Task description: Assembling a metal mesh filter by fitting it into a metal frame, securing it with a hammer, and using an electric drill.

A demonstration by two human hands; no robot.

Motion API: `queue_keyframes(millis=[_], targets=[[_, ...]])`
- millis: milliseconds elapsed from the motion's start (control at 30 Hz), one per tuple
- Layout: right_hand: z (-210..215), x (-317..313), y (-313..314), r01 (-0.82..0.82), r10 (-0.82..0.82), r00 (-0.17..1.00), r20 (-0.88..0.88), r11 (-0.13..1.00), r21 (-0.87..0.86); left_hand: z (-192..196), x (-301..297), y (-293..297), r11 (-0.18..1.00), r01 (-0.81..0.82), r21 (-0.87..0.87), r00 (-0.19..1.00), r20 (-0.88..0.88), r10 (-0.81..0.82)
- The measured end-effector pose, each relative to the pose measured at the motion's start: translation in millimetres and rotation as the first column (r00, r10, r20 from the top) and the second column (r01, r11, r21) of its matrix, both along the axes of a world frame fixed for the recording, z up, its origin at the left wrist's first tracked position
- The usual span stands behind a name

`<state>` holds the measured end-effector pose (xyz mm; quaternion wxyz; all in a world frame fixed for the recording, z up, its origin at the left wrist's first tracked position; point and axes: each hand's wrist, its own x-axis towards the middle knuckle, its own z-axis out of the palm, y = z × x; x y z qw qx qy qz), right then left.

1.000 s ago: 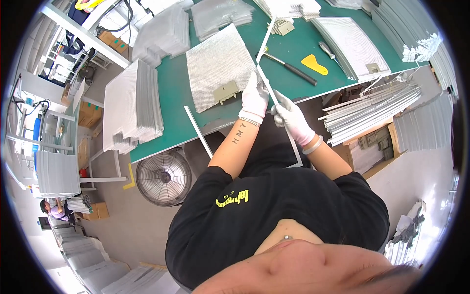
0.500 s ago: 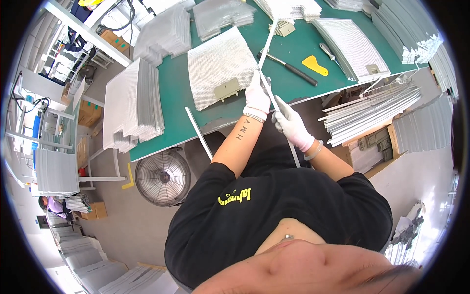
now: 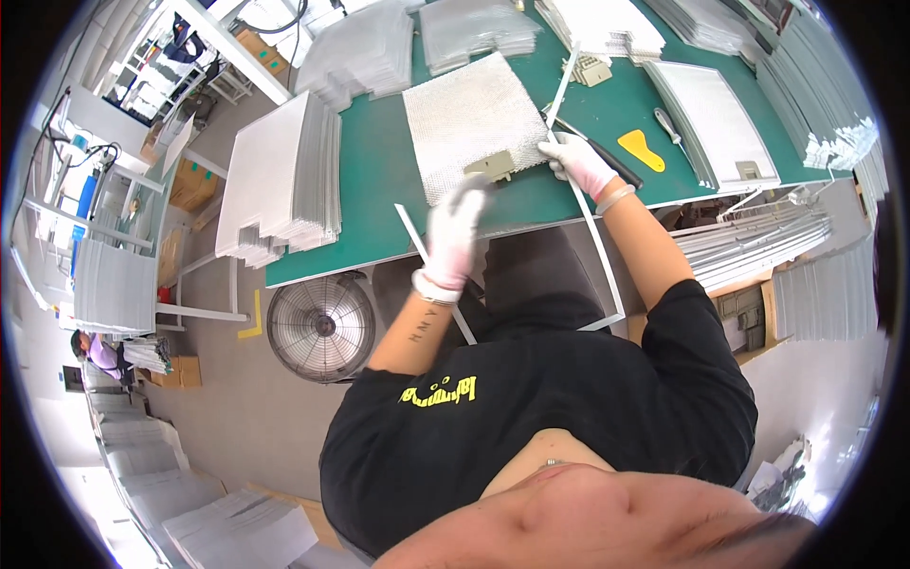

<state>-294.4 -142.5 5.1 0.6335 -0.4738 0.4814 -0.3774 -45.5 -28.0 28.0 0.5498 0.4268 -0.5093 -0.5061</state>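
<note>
1. The right hand, in a white glove, is closed around a long white metal strip at the right edge of the mesh filter panel. The strip runs from the hand down past the front edge of the bench toward the person's lap.
2. The left hand, also in a white glove, is blurred and hangs over the front edge of the bench, just below the panel's lower corner. Its fingers look loosely curled; whether it holds anything cannot be told.
3. The mesh filter panel lies flat on the green bench top, turned at a slant, with a small beige latch on its near edge, close to the left hand.
4. A second white strip leans from the bench edge down past the left wrist.
5. Another thin strip lies on the bench beyond the right hand, beside the panel's right side.
6. To the right of the right hand lie a yellow scraper and a screwdriver, then a framed filter flat on the bench.
7. A tall stack of panels stands at the left end of the bench; more stacks sit along the far side.
8. A round fan stands on the floor below the bench, left of the person's knees.
</note>
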Motion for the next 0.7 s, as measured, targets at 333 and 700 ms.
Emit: queue_keyframes(millis=[333, 700], targets=[[15.1, 15.5, 20.3, -0.051, 0.059, 0.98, 0.192, 0.998, -0.048, -47.3, 111.8, -57.1, 0.983, 0.139, -0.116, 0.986, 0.104, -0.127], [67.0, -4.0, 57.4, 0.036, 0.033, 0.971, 0.236, 0.959, -0.281, 47.6, 60.0, -14.4, 0.977, -0.177, -0.122, 0.983, -0.078, 0.168]])
